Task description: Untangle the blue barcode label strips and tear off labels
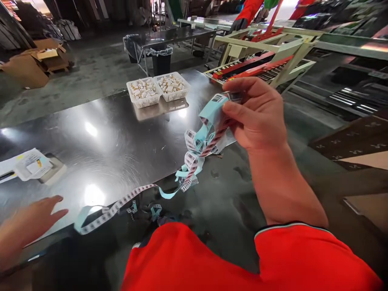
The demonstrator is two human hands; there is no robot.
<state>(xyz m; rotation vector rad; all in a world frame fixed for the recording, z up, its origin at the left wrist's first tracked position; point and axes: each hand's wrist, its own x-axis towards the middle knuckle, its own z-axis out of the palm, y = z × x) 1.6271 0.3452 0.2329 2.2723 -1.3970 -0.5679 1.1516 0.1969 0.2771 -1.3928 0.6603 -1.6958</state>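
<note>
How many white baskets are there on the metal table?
3: one basket and a second basket, side by side far across the table; a smaller basket beyond the left hand.

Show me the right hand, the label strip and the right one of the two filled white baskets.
Right hand [263,115]: head view, middle of the hand, behind the thumb.
Label strip [190,160]: head view, a barcode label.
Right white basket [177,95]: head view, front wall.

Passage left over metal table [106,107] at ten o'clock; blocked by white baskets [148,101] at eleven, label strip [119,203] at eight.
</note>
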